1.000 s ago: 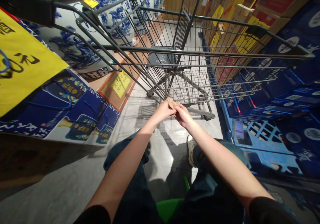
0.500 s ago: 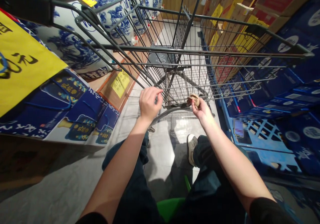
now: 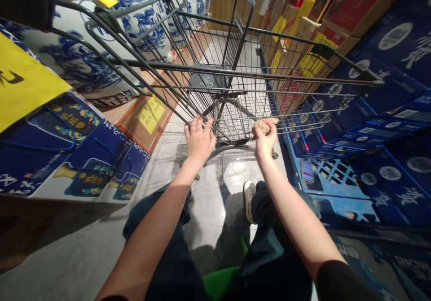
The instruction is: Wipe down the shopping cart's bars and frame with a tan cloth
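A black wire shopping cart (image 3: 218, 73) stands right in front of me. Spread fingers on my left hand (image 3: 200, 141) reach the lower wires of its near side; whether they touch the wires I cannot tell. My right hand (image 3: 266, 141) is closed around a crumpled tan cloth (image 3: 261, 126) against the lower wires, to the right of my left hand. Part of the cloth is covered by my fingers.
Large blue-and-white jars (image 3: 101, 54) line the left, above blue gift boxes (image 3: 90, 157) and a yellow sign (image 3: 27, 76). Stacked blue cartons (image 3: 393, 171) and a blue pallet (image 3: 340, 198) flank the right, where a phone (image 3: 307, 170) lies. Beneath me is a green seat (image 3: 220, 283).
My left hand has gone from curled fingers to spread ones. The right hand has turned and pressed the cloth up towards the wires. The view has shifted slightly right.
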Available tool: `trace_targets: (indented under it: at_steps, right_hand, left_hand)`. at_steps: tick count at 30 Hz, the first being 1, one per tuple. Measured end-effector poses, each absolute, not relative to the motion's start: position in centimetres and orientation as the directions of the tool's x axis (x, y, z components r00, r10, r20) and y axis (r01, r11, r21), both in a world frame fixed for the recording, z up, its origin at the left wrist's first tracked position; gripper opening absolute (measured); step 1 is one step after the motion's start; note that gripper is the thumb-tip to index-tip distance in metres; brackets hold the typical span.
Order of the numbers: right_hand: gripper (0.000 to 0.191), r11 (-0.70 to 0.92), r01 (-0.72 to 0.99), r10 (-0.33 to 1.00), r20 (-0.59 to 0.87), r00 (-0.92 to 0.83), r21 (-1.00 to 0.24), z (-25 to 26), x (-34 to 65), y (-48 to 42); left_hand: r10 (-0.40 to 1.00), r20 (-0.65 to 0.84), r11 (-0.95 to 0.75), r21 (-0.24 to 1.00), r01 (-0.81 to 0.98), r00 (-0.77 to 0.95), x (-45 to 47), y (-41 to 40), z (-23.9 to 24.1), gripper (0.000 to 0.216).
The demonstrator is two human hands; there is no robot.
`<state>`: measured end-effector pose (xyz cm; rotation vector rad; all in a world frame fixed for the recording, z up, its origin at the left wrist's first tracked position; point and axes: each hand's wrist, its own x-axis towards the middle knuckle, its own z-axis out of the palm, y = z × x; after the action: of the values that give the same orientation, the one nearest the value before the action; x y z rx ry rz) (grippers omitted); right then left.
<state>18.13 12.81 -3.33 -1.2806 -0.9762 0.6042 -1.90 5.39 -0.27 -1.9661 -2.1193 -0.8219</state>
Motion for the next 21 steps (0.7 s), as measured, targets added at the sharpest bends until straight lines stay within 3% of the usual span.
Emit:
trace_targets:
  at_steps: [3,6,11,14,17,21]
  right_hand:
    - [0.040,0.216,0.207,0.867,0.285,0.409,-0.954,-3.5,18.0,12.5]
    - [0.034,0.240,0.169,0.879,0.288,0.380,-0.956,-2.8,20.0,13.1]
    - [0.031,0.356,0.242,0.647,0.425,0.633,-0.902,-0.7,24.9,15.2]
    - [0.026,0.346,0.291,0.620,0.450,0.643,-0.892,-0.1,24.7,15.5]
    - [0.019,0.354,0.431,0.682,0.544,0.488,-0.830,-0.1,21.1,13.6]
    - [0.012,0.529,0.507,0.800,0.599,-0.031,-0.681,-0.5,16.0,10.2]
  left_hand:
    - [0.881,0.449,0.004,0.305,0.952,-0.147,-2.1,5.6,-0.3,0.050]
    - [0.878,0.458,-0.002,0.294,0.956,-0.139,-2.4,5.7,-0.3,0.051]
    - [0.875,0.457,-0.005,0.341,0.940,-0.161,-2.2,5.7,-0.4,0.050]
    - [0.867,0.466,0.002,0.351,0.936,-0.176,-1.7,5.8,-0.6,0.051]
    - [0.867,0.468,-0.003,0.345,0.939,-0.169,-1.4,5.7,-0.6,0.051]
    - [0.874,0.459,-0.009,0.345,0.939,-0.161,-1.6,5.6,-0.6,0.051]
